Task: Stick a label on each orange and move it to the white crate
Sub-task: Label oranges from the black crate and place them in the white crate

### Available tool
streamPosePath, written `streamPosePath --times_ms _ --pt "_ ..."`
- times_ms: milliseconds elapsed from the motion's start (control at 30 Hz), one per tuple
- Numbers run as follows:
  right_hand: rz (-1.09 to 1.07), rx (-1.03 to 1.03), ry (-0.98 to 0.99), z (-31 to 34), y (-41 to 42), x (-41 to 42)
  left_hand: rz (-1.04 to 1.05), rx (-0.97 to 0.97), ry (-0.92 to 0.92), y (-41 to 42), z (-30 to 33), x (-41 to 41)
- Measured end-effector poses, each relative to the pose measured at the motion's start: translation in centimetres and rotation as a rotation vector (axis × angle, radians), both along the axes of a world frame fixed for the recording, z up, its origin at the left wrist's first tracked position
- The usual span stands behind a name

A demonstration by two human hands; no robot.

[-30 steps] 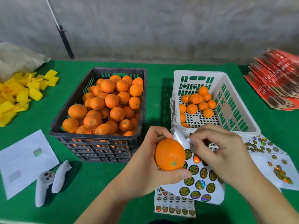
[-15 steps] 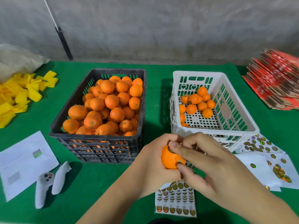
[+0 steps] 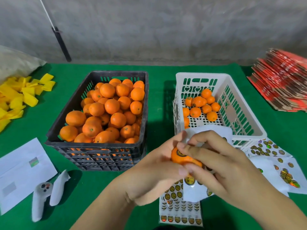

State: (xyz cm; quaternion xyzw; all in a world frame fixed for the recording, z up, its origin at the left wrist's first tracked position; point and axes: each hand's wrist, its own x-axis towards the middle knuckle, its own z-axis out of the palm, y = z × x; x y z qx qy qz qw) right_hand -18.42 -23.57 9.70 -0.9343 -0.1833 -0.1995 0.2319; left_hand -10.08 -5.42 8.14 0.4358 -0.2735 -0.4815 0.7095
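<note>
Orange fruit sits in the middle of both hands: the left hand (image 3: 154, 173) holds the orange (image 3: 182, 157) from below and from the side, fingers curled round it, so that the top of the fruit stays free for the label (image 3: 180, 153). The right hand (image 3: 221, 165) comes from the other side; its fingers (image 3: 192, 150) lie on the round label and seem to press it flat, while the thumb supports the orange from under. Just beneath this grip lie the sticker sheets (image 3: 180, 211) on the green surface (image 3: 157, 77), close enough for the next label. Straight beyond the grip stands the white crate (image 3: 245, 112), already with several labelled oranges, so the way for the fruit is short. To the left of the grip, the black crate (image 3: 69, 113) keeps the unlabelled oranges within easy reach.
</note>
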Motion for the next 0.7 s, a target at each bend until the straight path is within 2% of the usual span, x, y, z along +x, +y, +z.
streamPosePath --times_ms 67,133,200,267,333,367,433,467,533,600,700 --pt "0.046 -0.029 0.038 -0.5 -0.5 0.5 -0.023 -0.155 0.305 0.0 0.0 0.5" --pt "0.068 -0.010 0.024 -1.3 -0.9 0.9 -0.018 -0.284 0.473 -0.2 -0.3 0.5" --pt "0.069 0.113 -0.036 -1.9 -1.3 1.5 0.186 -0.174 0.460 -0.6 -1.5 0.7" --pt "0.008 0.290 -0.103 -2.6 -2.2 2.7 0.554 0.037 0.343 -1.3 -2.4 1.3" --pt "-0.208 0.409 -0.113 -3.7 -3.5 4.2 0.841 0.128 0.264 -1.5 -3.0 2.1" --pt "-0.349 0.446 -0.044 -4.2 -4.2 4.8 0.900 0.123 0.209 -1.2 -3.3 2.6" --pt "-0.509 0.589 0.251 -5.3 -5.3 5.5 0.862 0.077 0.058 -0.6 -3.6 3.5" --pt "-0.480 0.735 0.422 -5.8 -5.4 5.6 0.770 0.034 -0.008 -0.4 -3.6 4.0" --pt "-0.216 1.169 0.707 -7.1 -5.0 5.2 0.539 -0.052 -0.057 0.1 -3.7 5.2" --pt "0.042 1.426 0.819 -8.4 -4.4 4.7 0.395 -0.058 -0.078 0.6 -3.7 6.7" --pt "0.061 1.626 0.773 -9.1 -3.1 4.4 0.409 0.096 -0.223 1.3 -4.7 10.0"
